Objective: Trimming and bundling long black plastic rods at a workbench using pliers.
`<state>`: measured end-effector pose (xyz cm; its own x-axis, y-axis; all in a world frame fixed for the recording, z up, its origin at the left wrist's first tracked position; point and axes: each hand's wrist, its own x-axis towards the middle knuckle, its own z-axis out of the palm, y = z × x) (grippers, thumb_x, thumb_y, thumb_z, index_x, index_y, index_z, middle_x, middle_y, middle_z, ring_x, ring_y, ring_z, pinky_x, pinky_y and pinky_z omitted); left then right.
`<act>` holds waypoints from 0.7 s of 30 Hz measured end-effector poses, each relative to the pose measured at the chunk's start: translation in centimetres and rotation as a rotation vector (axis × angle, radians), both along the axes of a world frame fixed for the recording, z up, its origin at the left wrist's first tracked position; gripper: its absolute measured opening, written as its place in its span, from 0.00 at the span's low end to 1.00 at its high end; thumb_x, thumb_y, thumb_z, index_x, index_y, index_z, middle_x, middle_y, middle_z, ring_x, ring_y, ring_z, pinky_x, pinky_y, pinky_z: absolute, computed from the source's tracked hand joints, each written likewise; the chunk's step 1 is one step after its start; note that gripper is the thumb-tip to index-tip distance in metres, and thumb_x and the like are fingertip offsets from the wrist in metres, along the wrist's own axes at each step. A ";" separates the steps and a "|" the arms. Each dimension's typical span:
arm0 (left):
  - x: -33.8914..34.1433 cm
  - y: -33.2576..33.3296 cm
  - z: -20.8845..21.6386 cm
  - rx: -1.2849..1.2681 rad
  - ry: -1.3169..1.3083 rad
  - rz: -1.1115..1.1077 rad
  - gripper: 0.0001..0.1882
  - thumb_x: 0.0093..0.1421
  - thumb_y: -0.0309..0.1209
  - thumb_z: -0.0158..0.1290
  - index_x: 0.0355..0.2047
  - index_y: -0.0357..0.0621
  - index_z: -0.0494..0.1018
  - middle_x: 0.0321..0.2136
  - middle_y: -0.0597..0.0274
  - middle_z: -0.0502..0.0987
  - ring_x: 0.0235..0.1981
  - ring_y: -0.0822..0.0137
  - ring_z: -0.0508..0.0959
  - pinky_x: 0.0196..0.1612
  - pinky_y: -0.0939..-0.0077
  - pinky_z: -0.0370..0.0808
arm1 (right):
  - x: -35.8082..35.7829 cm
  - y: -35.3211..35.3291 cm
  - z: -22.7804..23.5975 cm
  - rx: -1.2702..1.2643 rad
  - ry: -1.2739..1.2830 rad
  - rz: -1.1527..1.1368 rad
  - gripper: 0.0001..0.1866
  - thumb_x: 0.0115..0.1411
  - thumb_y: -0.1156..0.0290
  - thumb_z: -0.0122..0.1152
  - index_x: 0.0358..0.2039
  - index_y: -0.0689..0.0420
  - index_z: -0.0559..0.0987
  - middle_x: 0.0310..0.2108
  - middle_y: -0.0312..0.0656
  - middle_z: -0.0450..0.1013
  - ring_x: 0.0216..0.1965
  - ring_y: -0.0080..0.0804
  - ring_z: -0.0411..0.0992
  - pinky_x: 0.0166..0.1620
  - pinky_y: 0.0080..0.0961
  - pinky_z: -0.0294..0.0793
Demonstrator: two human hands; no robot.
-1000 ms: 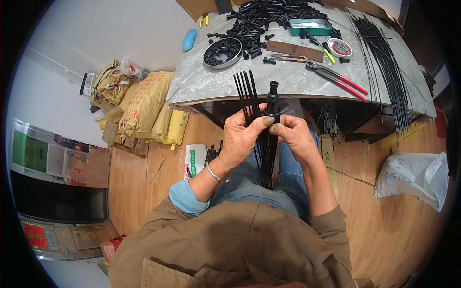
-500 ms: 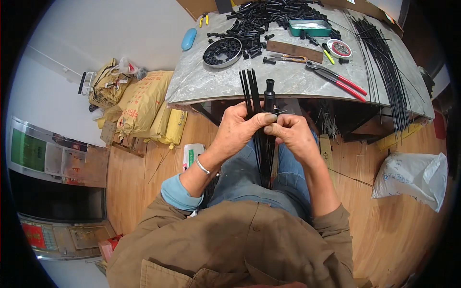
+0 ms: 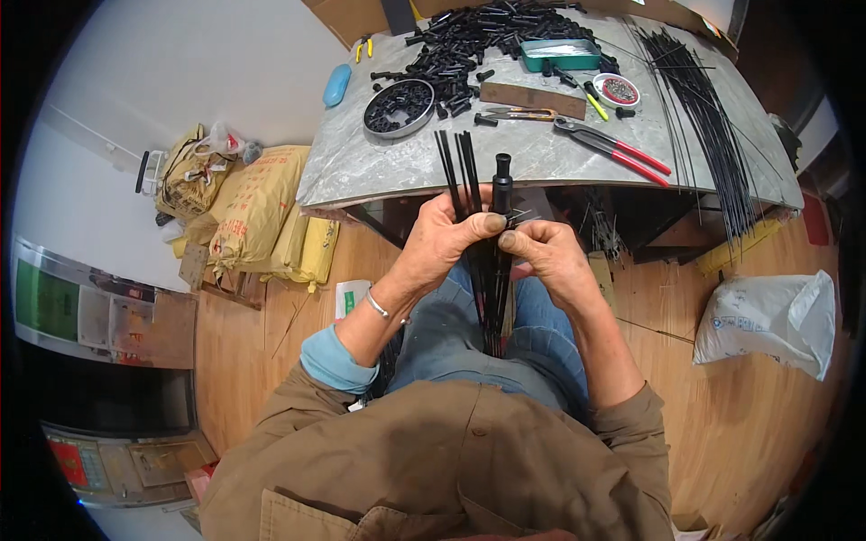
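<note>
Black rods [image 3: 467,171] and a stepped tube [image 3: 502,187] are clasped in my left hand [image 3: 444,239]; I can't tell whether my right hand [image 3: 552,257] grips anything.

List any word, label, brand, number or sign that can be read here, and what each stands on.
Yellow sack: red characters, wording not copied here.
White sack: blue print, too small to read.
Red panel at lower left: faint markings, too blurred to read.
White-and-green packet on the floor: too small to read.
Black tube and thin black rods: no lettering can be made out.
</note>
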<state>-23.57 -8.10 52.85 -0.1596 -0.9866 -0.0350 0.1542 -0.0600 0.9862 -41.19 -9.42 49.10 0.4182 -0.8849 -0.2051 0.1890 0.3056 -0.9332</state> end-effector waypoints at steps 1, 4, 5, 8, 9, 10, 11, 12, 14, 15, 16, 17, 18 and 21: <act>0.1 0.0 -0.1 0.000 0.002 -0.007 0.19 0.55 0.30 0.61 0.46 0.36 0.73 0.37 0.62 0.78 0.37 0.73 0.77 0.45 0.77 0.74 | 0.0 -0.1 -0.1 -0.004 -0.012 0.007 0.12 0.53 0.62 0.69 0.26 0.57 0.78 0.22 0.31 0.72 0.24 0.18 0.70 0.25 0.18 0.73; 0.1 0.0 -0.3 -0.011 0.029 -0.012 0.16 0.55 0.30 0.61 0.42 0.36 0.74 0.36 0.63 0.79 0.37 0.73 0.77 0.44 0.77 0.73 | 0.1 -0.2 -0.4 0.054 -0.058 0.019 0.16 0.50 0.59 0.71 0.26 0.58 0.77 0.24 0.32 0.72 0.23 0.18 0.69 0.25 0.18 0.72; 0.0 0.0 -0.4 -0.010 0.031 -0.016 0.16 0.55 0.30 0.61 0.42 0.36 0.74 0.36 0.63 0.79 0.37 0.73 0.77 0.44 0.77 0.73 | 0.1 -0.4 -0.5 0.056 -0.056 0.014 0.16 0.50 0.59 0.71 0.26 0.58 0.77 0.24 0.32 0.72 0.23 0.18 0.69 0.25 0.18 0.72; -0.4 0.2 -0.5 -0.007 0.064 0.010 0.16 0.55 0.31 0.61 0.43 0.37 0.74 0.35 0.64 0.78 0.36 0.74 0.76 0.43 0.78 0.73 | 0.2 -0.6 -0.8 0.081 -0.102 0.039 0.17 0.49 0.58 0.72 0.26 0.58 0.76 0.24 0.32 0.72 0.23 0.19 0.69 0.26 0.19 0.74; -0.8 0.5 -0.2 -0.017 0.010 0.062 0.16 0.55 0.31 0.61 0.43 0.38 0.74 0.35 0.65 0.78 0.36 0.75 0.76 0.43 0.78 0.73 | 0.4 -0.5 -0.6 0.064 -0.099 0.007 0.15 0.51 0.59 0.70 0.26 0.56 0.76 0.22 0.31 0.70 0.22 0.18 0.69 0.25 0.18 0.73; -1.1 0.8 0.0 -0.027 -0.045 0.114 0.16 0.55 0.31 0.61 0.43 0.38 0.74 0.34 0.66 0.78 0.36 0.75 0.76 0.43 0.79 0.73 | 0.6 -0.4 -0.5 0.046 -0.096 -0.025 0.14 0.53 0.60 0.69 0.25 0.55 0.76 0.20 0.30 0.69 0.21 0.16 0.68 0.24 0.18 0.73; -1.3 0.9 -0.2 -0.028 -0.045 0.114 0.16 0.55 0.31 0.61 0.43 0.38 0.74 0.34 0.66 0.78 0.36 0.75 0.76 0.43 0.79 0.73 | 1.0 -0.2 -0.4 0.046 -0.095 -0.024 0.14 0.53 0.60 0.69 0.25 0.55 0.76 0.20 0.30 0.69 0.21 0.16 0.68 0.24 0.18 0.73; -1.6 1.0 -0.4 -0.080 -0.048 0.178 0.17 0.55 0.32 0.62 0.42 0.37 0.74 0.33 0.66 0.78 0.34 0.76 0.75 0.41 0.80 0.73 | 1.3 0.0 -0.4 0.028 -0.045 -0.076 0.14 0.53 0.59 0.69 0.25 0.55 0.76 0.19 0.29 0.69 0.21 0.16 0.67 0.24 0.17 0.73; -1.8 1.1 -0.6 -0.129 -0.051 0.242 0.17 0.56 0.32 0.62 0.42 0.36 0.74 0.33 0.67 0.78 0.33 0.77 0.75 0.39 0.82 0.73 | 1.3 0.0 -0.3 0.013 0.008 -0.128 0.14 0.53 0.59 0.69 0.25 0.55 0.76 0.19 0.29 0.68 0.21 0.16 0.67 0.24 0.16 0.72; -1.8 1.1 -0.7 -0.109 -0.001 0.226 0.16 0.56 0.32 0.62 0.42 0.36 0.74 0.33 0.67 0.78 0.33 0.78 0.75 0.39 0.82 0.73 | 1.0 -0.2 -0.4 0.029 -0.021 -0.079 0.14 0.53 0.59 0.69 0.26 0.56 0.76 0.21 0.30 0.70 0.22 0.16 0.68 0.25 0.17 0.72; -1.8 1.1 -0.7 -0.090 0.049 0.209 0.16 0.56 0.32 0.62 0.42 0.37 0.74 0.33 0.67 0.77 0.33 0.78 0.75 0.39 0.82 0.73 | 0.6 -0.3 -0.4 0.046 -0.049 -0.031 0.15 0.53 0.59 0.69 0.27 0.57 0.76 0.23 0.31 0.71 0.24 0.17 0.69 0.25 0.17 0.71; -1.8 1.0 -0.8 -0.090 0.049 0.215 0.16 0.56 0.32 0.62 0.42 0.37 0.74 0.33 0.67 0.77 0.33 0.78 0.75 0.39 0.82 0.73 | 0.3 -0.4 -0.3 0.046 -0.048 -0.025 0.15 0.53 0.59 0.69 0.27 0.57 0.76 0.23 0.31 0.71 0.24 0.17 0.69 0.25 0.17 0.71; -1.8 0.8 -0.9 -0.059 0.059 0.193 0.16 0.56 0.32 0.61 0.41 0.37 0.74 0.33 0.67 0.77 0.33 0.78 0.75 0.39 0.82 0.73 | -0.1 -0.5 -0.1 0.069 -0.072 0.019 0.15 0.53 0.59 0.69 0.27 0.56 0.76 0.24 0.30 0.71 0.24 0.16 0.68 0.25 0.16 0.70; -1.7 0.2 -1.3 -0.028 0.120 0.144 0.16 0.56 0.32 0.61 0.42 0.37 0.74 0.33 0.66 0.77 0.33 0.78 0.75 0.38 0.83 0.73 | -0.1 -0.3 -0.5 0.054 -0.081 0.012 0.14 0.54 0.60 0.68 0.28 0.56 0.76 0.24 0.29 0.71 0.24 0.15 0.68 0.26 0.14 0.69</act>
<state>-25.30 -7.95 51.53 -0.0184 -0.9998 0.0038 0.2758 -0.0014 0.9612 -41.32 -9.67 48.62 0.4461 -0.8682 -0.2171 0.2588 0.3574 -0.8974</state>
